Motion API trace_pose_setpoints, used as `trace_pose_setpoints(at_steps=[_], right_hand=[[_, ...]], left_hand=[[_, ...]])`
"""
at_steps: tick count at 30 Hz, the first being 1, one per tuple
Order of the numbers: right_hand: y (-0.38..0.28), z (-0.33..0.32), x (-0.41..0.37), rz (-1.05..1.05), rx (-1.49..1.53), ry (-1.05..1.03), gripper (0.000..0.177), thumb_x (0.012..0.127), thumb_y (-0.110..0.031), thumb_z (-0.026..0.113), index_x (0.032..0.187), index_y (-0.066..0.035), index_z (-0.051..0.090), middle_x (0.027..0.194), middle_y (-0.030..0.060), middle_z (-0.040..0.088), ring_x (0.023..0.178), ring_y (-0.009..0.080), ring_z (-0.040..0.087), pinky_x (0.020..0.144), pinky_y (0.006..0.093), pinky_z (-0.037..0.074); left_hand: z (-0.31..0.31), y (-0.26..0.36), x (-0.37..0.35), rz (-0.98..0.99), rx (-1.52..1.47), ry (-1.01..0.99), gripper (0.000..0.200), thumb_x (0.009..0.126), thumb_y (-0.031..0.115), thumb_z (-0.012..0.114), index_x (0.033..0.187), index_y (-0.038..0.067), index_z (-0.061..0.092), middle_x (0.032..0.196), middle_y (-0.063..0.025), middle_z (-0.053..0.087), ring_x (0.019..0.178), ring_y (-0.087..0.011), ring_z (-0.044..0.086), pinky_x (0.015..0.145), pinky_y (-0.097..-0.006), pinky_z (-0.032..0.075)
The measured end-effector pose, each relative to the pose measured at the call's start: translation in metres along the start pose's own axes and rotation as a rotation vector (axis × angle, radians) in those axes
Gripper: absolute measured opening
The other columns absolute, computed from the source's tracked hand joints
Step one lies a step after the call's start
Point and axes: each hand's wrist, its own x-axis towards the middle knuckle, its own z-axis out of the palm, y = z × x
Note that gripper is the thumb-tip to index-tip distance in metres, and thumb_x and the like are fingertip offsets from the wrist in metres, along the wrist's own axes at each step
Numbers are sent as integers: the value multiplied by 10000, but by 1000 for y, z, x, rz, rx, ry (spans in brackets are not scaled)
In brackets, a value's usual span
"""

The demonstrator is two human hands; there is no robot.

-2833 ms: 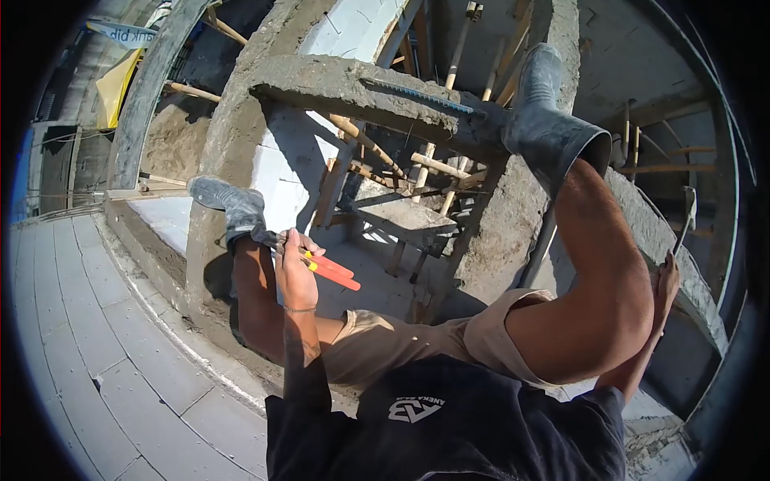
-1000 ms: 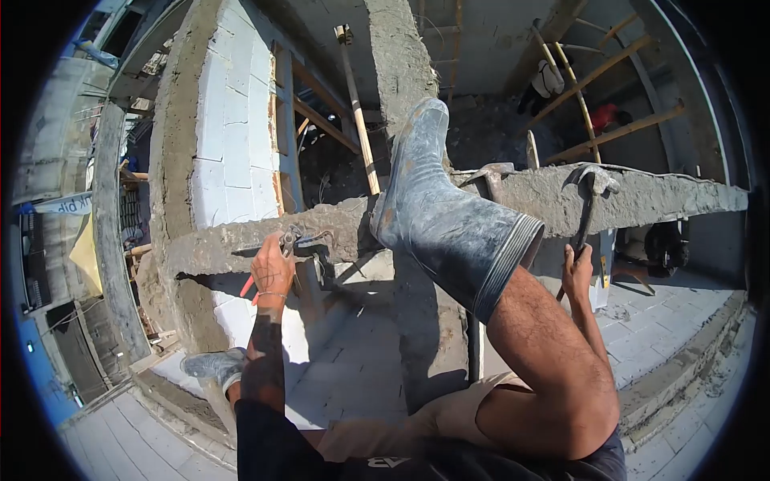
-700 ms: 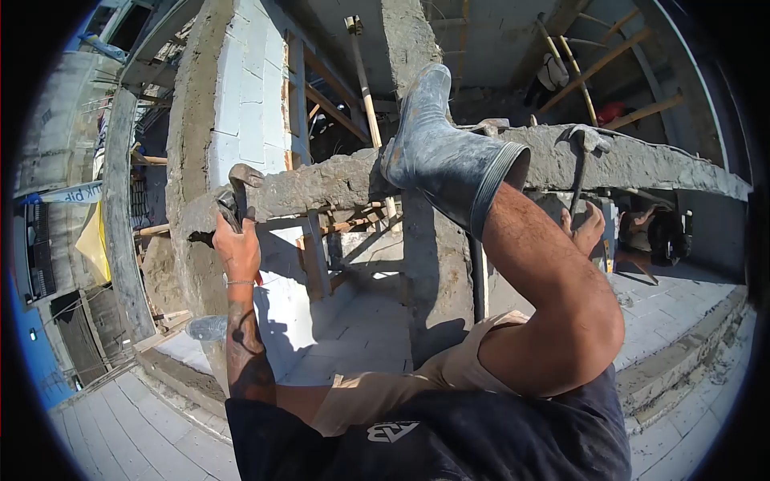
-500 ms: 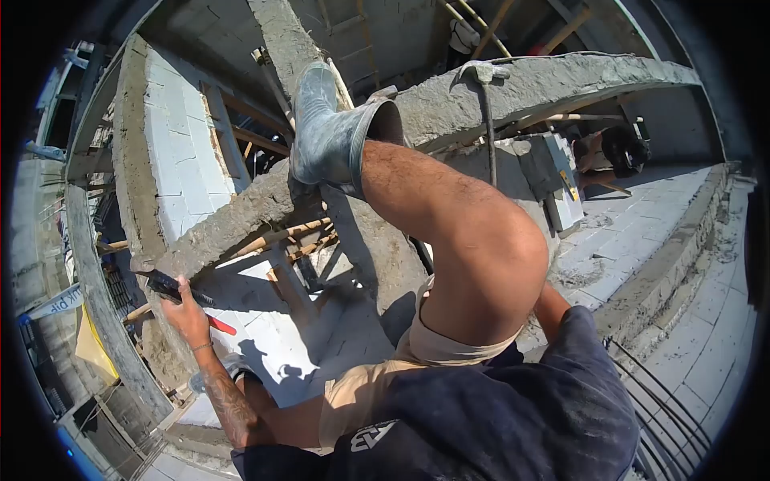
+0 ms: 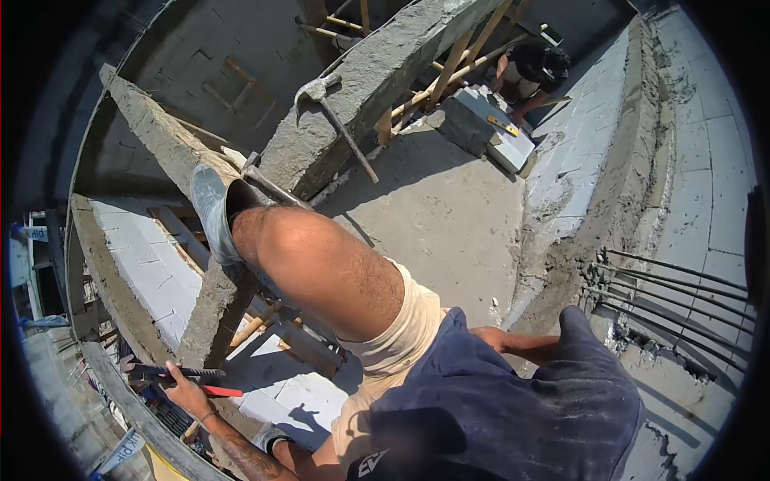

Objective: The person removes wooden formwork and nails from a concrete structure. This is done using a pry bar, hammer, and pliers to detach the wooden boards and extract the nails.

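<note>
At the lower left, my left hand is closed around a dark tool with a red part, held out near the end of a concrete beam. My right hand is partly hidden behind my shirt and thigh, so its fingers do not show clearly. My boot rests on the beam junction. A claw hammer lies across the rough concrete beam at the top. Beside my boot lies a second hammer-like tool.
Another person crouches at the upper right by grey blocks and a yellow level. Steel bars stick out at the right. Openings with wooden props lie between the beams. A wooden board runs along the lower left.
The view has turned to the right. My raised knee and boot now appear further left, and my left hand, still holding the tool, appears lower. More of my right forearm shows.
</note>
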Motion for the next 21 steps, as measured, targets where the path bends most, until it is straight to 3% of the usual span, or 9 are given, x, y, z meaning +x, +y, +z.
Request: trace_pose_setpoints(at_steps=[2, 4, 5, 8, 11, 14, 17, 20, 21], right_hand=[[16, 0, 4, 4, 0, -80, 532, 812, -477, 417, 1107, -44, 510, 1093, 163, 551, 1023, 324, 514, 848, 381, 405], [7, -15, -3, -382, 47, -179, 548, 812, -495, 426, 1109, -44, 518, 1093, 170, 555, 1015, 319, 520, 831, 375, 414], [22, -5, 10, -388, 70, -161, 571, 809, -511, 428, 1106, -31, 519, 1093, 179, 553, 1010, 319, 522, 827, 373, 416], [-10, -47, 5, 151, -173, -26, 580, 780, -510, 473, 1081, -17, 531, 1070, 203, 551, 1006, 341, 519, 837, 396, 414], [4, -121, -33, 300, -707, 537, 443, 752, -390, 553, 1043, -57, 539, 1084, 139, 505, 1109, 288, 408, 967, 438, 273], [29, -217, -107, 716, -931, 844, 379, 740, -272, 547, 1051, -58, 513, 1070, 138, 491, 1113, 276, 390, 1001, 465, 214], [39, -264, -194, 1183, -1174, 893, 377, 759, -217, 492, 1098, -52, 488, 1112, 140, 481, 1148, 266, 371, 990, 467, 220], [26, -273, -244, 1378, -942, 529, 340, 787, -396, 502, 963, -134, 629, 979, 55, 606, 966, 202, 552, 865, 409, 377], [27, -274, -241, 1399, -952, 546, 340, 783, -404, 496, 950, -147, 644, 969, 35, 621, 941, 196, 574, 786, 387, 397]], left_hand=[[-1, 18, -10, -48, -56, 14, 425, 835, 369, 571, 810, -55, 565, 769, -66, 565, 653, -144, 457, 635, -295, 389], [-6, 24, -14, -13, 4, 45, 399, 849, 352, 558, 802, -44, 555, 760, -58, 544, 671, -145, 461, 632, -284, 394], [-5, 43, -24, -12, -16, 74, 387, 848, 353, 562, 789, -29, 553, 763, -49, 536, 667, -139, 446, 618, -268, 382], [-13, 37, -17, -165, -59, 17, 363, 851, 343, 560, 780, -13, 546, 796, -44, 537, 662, -127, 446, 579, -268, 382], [-14, 20, 0, -70, -50, 26, 400, 857, 338, 548, 861, -59, 590, 797, -57, 566, 671, -147, 478, 612, -279, 410], [-20, 14, 24, 26, 121, -3, 409, 860, 337, 543, 906, -66, 597, 796, -59, 576, 685, -154, 487, 631, -272, 417], [-22, 30, 38, 111, 68, -13, 358, 875, 299, 525, 944, -43, 606, 819, -45, 583, 667, -124, 479, 617, -245, 406], [-16, 56, 38, 283, -78, 56, 308, 885, 261, 514, 952, -23, 614, 815, -27, 584, 608, -88, 439, 557, -226, 376], [-14, 59, 49, 155, -114, 30, 297, 879, 268, 526, 911, -14, 616, 800, -26, 579, 601, -81, 432, 544, -226, 369]])
